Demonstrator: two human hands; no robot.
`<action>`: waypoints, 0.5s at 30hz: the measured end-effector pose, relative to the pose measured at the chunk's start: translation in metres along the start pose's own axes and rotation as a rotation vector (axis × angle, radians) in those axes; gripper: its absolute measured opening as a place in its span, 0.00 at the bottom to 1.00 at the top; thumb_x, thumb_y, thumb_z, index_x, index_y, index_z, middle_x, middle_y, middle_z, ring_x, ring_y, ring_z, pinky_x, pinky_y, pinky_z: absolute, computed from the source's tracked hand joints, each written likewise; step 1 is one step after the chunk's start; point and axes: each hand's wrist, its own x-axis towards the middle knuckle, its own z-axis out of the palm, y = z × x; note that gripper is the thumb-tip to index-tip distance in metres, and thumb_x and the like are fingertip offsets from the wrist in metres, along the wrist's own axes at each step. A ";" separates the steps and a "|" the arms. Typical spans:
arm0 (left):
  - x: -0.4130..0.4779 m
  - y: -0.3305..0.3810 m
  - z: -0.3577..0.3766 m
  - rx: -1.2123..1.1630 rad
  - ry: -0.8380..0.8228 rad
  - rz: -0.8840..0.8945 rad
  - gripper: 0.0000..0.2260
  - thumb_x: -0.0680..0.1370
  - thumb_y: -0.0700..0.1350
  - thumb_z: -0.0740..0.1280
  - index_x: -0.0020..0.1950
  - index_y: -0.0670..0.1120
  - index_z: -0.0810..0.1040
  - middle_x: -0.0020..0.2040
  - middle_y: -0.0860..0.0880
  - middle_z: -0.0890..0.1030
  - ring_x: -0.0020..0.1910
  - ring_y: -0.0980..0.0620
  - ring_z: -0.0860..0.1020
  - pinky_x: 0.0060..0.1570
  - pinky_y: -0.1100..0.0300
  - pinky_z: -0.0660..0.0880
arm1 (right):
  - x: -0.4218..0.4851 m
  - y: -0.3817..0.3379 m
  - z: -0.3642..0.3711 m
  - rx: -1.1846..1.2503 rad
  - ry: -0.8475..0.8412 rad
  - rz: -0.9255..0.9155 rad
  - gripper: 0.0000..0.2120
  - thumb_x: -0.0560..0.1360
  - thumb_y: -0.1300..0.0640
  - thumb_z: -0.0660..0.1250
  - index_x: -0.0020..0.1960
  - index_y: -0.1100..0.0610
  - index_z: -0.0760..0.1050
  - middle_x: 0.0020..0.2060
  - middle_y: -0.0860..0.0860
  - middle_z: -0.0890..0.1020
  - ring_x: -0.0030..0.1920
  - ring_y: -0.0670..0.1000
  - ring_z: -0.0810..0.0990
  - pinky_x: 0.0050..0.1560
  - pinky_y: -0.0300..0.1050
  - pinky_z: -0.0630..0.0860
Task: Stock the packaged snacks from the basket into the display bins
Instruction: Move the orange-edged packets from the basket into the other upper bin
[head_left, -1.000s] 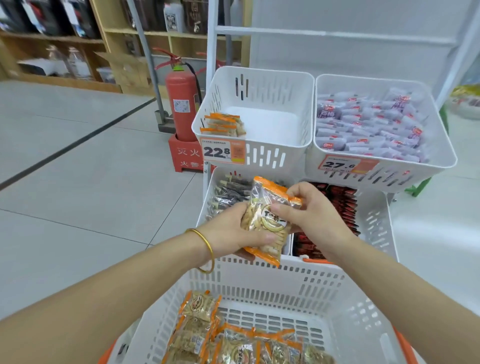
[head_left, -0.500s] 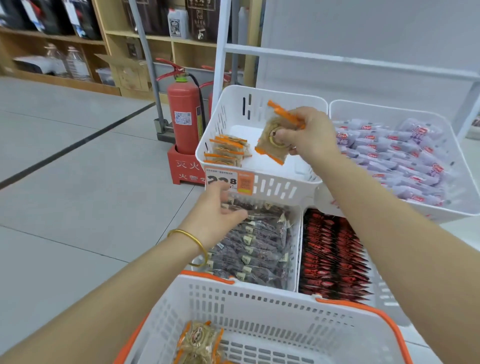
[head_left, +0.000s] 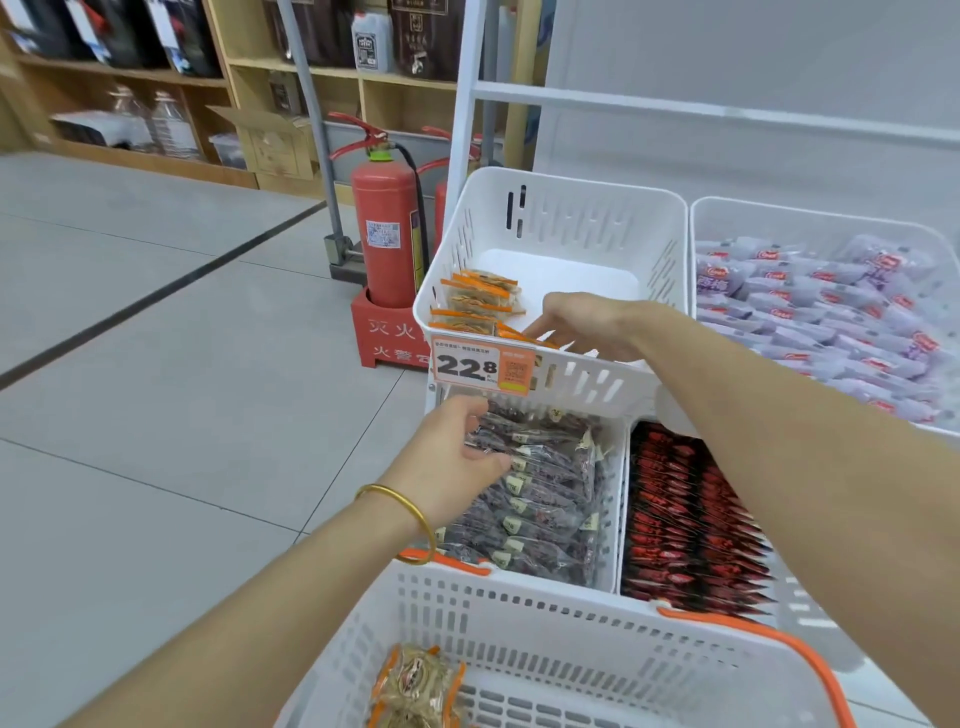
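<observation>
Basket (head_left: 571, 623): nearest you; one orange-edged snack packet (head_left: 415, 686) showed inside, awaiting stocking.
Left hand (head_left: 457, 457): fingers loosely curled, empty, over the dark-packet bin (head_left: 616, 493), apparently parked clear.
Right hand (head_left: 587, 325): reached over the front wall of the upper bin (head_left: 571, 223); fingers straight toward the stocked packets (head_left: 480, 306); grip could not be told.
Room: that bin's right and rear floor lay bare; its front rim ran under your wrist.

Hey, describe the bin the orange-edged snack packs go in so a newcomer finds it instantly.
Beside the red fire extinguisher stands a white rack; take its upper left bin. Unlike its full neighbours, it is mostly bare, with few orange-edged packs and a 22.8 price tag.
</observation>
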 end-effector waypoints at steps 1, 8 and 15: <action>-0.003 -0.001 -0.001 0.006 -0.005 -0.007 0.25 0.77 0.44 0.66 0.72 0.48 0.62 0.70 0.49 0.67 0.53 0.56 0.75 0.55 0.63 0.71 | -0.005 0.000 0.002 -0.008 0.049 -0.034 0.24 0.79 0.47 0.45 0.68 0.51 0.71 0.69 0.53 0.69 0.69 0.57 0.67 0.70 0.57 0.61; -0.051 -0.004 0.007 0.177 -0.119 -0.037 0.22 0.77 0.44 0.66 0.70 0.46 0.65 0.69 0.48 0.68 0.56 0.51 0.76 0.51 0.61 0.73 | -0.107 0.024 0.050 0.236 0.514 -0.551 0.22 0.69 0.51 0.52 0.54 0.54 0.79 0.53 0.48 0.80 0.56 0.44 0.75 0.59 0.37 0.69; -0.118 -0.028 0.022 0.470 -0.231 -0.087 0.19 0.77 0.46 0.66 0.67 0.46 0.69 0.67 0.48 0.69 0.61 0.50 0.74 0.59 0.59 0.69 | -0.127 0.140 0.221 0.251 0.170 -0.277 0.14 0.78 0.62 0.57 0.57 0.56 0.78 0.56 0.50 0.80 0.59 0.49 0.76 0.60 0.42 0.70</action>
